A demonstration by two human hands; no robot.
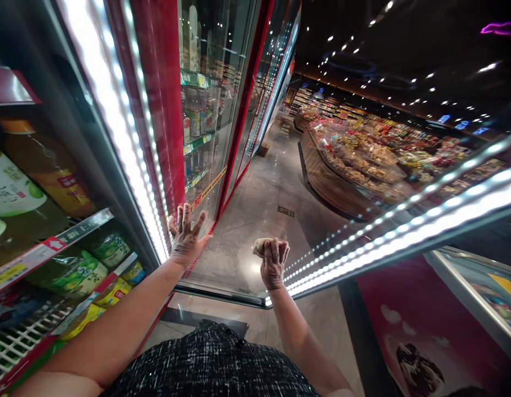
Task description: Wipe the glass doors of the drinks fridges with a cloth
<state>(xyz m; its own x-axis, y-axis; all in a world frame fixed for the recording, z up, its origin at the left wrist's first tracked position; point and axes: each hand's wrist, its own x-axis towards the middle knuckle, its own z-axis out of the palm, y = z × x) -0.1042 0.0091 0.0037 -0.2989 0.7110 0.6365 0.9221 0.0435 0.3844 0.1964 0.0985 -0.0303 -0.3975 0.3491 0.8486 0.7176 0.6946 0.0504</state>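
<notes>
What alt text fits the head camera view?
A person's right hand holds a bunched cloth at an open glass cooler door; the left hand is spread open. Bottles and packets line shelves at left.

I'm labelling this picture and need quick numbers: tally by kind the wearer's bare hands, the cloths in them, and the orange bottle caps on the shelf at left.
Hands: 2 (left hand, right hand)
Cloth: 1, in the right hand
Orange cap: 1
Total: 4

Orange-capped bottle [52, 171] on labelled shelf [48, 250]
</notes>
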